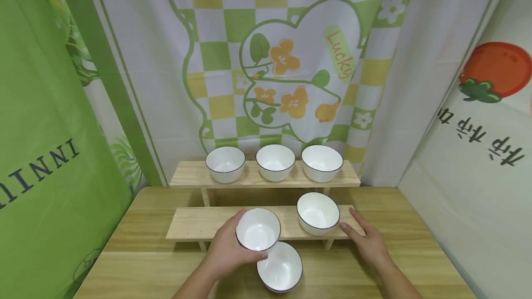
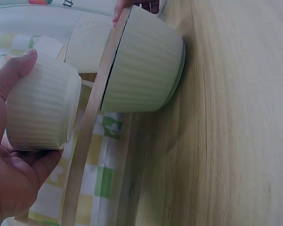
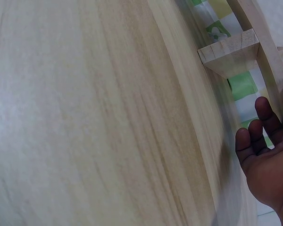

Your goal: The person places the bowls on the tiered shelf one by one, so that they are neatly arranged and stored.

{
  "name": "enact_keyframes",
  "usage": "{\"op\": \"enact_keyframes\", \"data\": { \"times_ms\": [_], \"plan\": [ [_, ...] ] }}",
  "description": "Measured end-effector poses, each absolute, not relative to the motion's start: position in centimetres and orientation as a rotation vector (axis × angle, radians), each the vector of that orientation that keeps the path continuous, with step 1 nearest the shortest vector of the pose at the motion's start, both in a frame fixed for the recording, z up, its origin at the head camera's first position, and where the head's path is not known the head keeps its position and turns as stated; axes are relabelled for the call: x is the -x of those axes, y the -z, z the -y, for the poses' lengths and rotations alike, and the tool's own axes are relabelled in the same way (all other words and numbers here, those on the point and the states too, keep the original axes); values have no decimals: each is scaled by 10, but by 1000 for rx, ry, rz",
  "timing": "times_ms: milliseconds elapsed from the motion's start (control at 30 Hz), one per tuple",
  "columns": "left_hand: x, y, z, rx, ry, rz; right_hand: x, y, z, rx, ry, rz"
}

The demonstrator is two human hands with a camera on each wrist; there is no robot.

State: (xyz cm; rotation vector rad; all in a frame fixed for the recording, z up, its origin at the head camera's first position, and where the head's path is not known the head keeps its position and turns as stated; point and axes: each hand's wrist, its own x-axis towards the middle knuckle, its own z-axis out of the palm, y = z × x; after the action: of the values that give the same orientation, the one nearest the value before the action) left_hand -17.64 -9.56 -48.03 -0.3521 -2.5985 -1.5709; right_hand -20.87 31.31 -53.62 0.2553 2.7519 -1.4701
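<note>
My left hand [image 1: 230,248] grips a white bowl [image 1: 258,229] with a thin dark rim, thumb on the near side and fingers on the far side. In the left wrist view this ribbed bowl [image 2: 43,103] is apart from the shelf board. On the lower wooden shelf [image 1: 195,223] another white bowl [image 1: 318,213] stands toward the right. My right hand [image 1: 370,241] is at that shelf's right end, its fingers extended and its thumb close beside the bowl; in the right wrist view several fingers [image 3: 243,143] hold nothing. One more bowl [image 1: 280,267] sits on the table, partly hidden behind the held one.
Three matching bowls, a left one [image 1: 225,165], a middle one [image 1: 275,163] and a right one [image 1: 322,164], line the upper wooden shelf [image 1: 187,176]. The wooden table [image 1: 137,239] extends under both shelves. Patterned curtains [image 1: 216,54] hang behind and at both sides.
</note>
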Motion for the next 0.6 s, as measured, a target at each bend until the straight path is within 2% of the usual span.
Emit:
{"op": "enact_keyframes", "data": {
  "times_ms": [600],
  "plan": [
    [199, 484, 71, 252, 1527, 2691, 208, 537, -312, -229, 1474, -2779]
  ]
}}
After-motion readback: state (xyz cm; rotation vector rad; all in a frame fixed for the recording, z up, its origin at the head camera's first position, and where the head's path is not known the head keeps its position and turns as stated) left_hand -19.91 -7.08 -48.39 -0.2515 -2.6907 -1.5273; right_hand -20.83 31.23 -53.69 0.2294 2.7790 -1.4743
